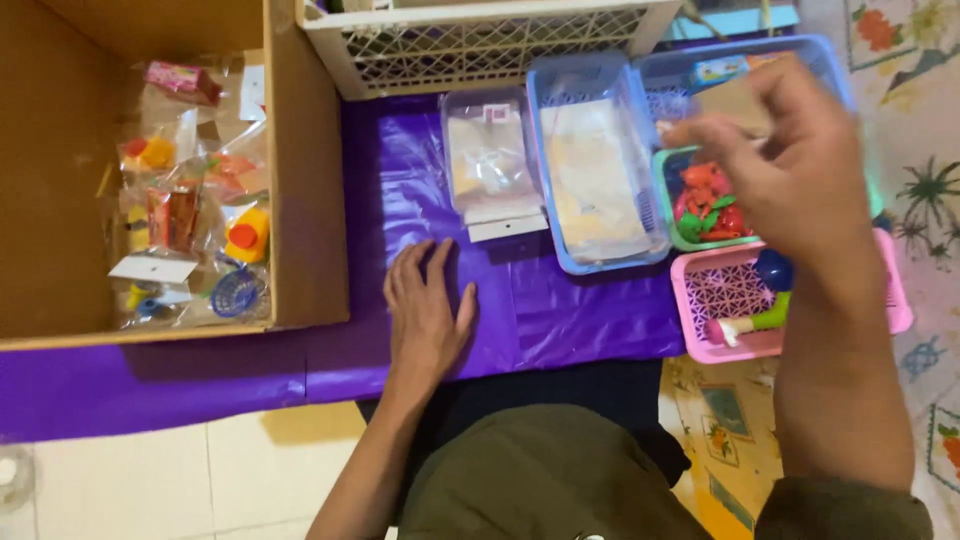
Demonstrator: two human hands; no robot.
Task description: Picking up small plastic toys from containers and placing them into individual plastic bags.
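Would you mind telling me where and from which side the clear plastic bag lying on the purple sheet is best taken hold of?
Probably by the white header card at the near end of the clear plastic bag. It lies flat, with that stiffer strip pointing toward the left hand, which rests palm down on the purple sheet just below it. Coming from the near side avoids the blue basket close beside its right edge.
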